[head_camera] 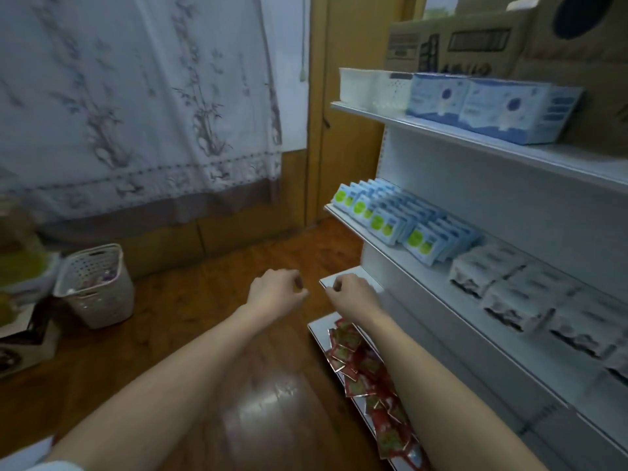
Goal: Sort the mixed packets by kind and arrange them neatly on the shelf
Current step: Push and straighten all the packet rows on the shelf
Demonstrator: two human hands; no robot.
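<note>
Several red packets (360,365) lie in a loose heap on the lowest white shelf (317,329), partly hidden under my right forearm. My left hand (277,290) hovers over the wooden floor just left of the shelf, fingers curled, nothing visible in it. My right hand (353,292) is above the left end of a low shelf board (328,280), fingers curled inward; whether it holds anything is hidden. On the middle shelf (343,215) blue packets with green dots (390,222) stand in tidy rows, with white packs (509,287) to their right.
A white lattice basket (98,283) with some items stands on the floor at left, beside boxes. The top shelf carries blue boxes (489,107), white bins (373,88) and cardboard cartons (458,42). A patterned curtain (136,96) hangs behind.
</note>
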